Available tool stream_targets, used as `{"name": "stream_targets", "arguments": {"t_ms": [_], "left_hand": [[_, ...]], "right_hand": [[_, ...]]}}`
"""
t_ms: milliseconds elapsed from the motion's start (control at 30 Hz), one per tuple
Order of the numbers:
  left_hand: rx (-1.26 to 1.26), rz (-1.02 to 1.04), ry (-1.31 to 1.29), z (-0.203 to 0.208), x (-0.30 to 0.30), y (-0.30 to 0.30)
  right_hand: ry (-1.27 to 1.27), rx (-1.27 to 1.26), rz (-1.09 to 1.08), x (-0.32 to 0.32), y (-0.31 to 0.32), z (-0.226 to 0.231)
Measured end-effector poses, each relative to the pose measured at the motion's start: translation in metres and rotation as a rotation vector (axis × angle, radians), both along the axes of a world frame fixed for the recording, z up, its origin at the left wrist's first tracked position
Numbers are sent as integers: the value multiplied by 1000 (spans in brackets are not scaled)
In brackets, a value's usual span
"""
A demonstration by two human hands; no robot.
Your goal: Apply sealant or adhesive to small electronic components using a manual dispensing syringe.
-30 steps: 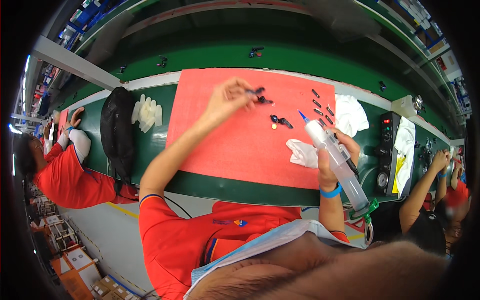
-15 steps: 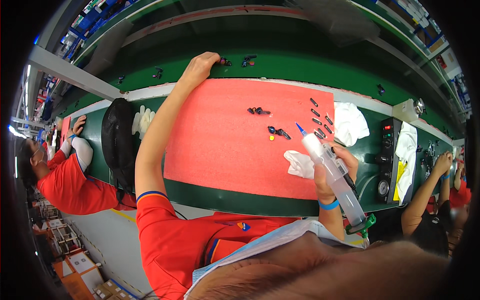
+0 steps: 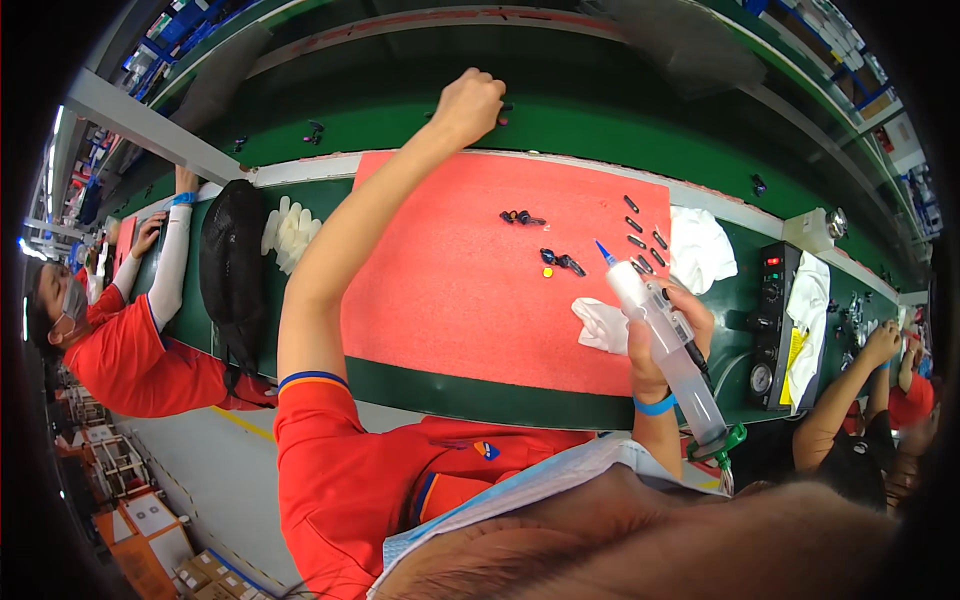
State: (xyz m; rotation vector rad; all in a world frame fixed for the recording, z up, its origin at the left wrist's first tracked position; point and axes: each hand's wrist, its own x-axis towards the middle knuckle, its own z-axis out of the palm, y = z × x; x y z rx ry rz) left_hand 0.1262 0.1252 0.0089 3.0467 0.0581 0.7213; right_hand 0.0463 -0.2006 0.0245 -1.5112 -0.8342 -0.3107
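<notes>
My left hand (image 3: 470,105) reaches out over the green belt (image 3: 560,125) beyond the mat, its fingers curled closed. Whatever they grip is hidden; small dark parts show just beside the knuckles. In my right hand (image 3: 672,335) is a clear dispensing syringe (image 3: 665,345) with a blue tip, pointing up and left over the pink foam mat (image 3: 430,290). Left of that tip lie two clusters of small dark parts (image 3: 523,217) (image 3: 563,262), the nearer one beside a yellow dot-like piece (image 3: 547,272). Several dark oblong pieces (image 3: 634,223) rest at the mat's right side.
White cloths (image 3: 700,248) (image 3: 603,325) lie by the syringe. A black control box with a gauge (image 3: 775,325) stands at right. Left of my forearm are pale finger cots (image 3: 290,235) and a black bag (image 3: 232,275). Co-workers sit on both sides; a metal post (image 3: 160,135) slants at left.
My left hand has shifted right and farther out along the belt, its fingers now more curled. The right hand with the syringe stays nearly still. The left co-worker's arm has stretched toward the belt.
</notes>
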Motion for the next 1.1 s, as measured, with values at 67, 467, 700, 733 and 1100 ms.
{"name": "stream_targets", "arguments": {"t_ms": [67,467,700,733,1100], "left_hand": [[58,43,78,-11,13,3],[-892,-76,362,42,-49,-42],[-1602,-220,655,17,-124,-100],[-1611,-218,658,10,-128,-106],[-1794,-154,305,-16,-142,-128]], "right_hand": [[-4,-19,-5,-1,1,-2],[-42,15,52,1,-3,7],[26,-5,82,-5,-1,4],[45,-62,85,-6,0,6],[19,-273,-16,-13,14,3]]}}
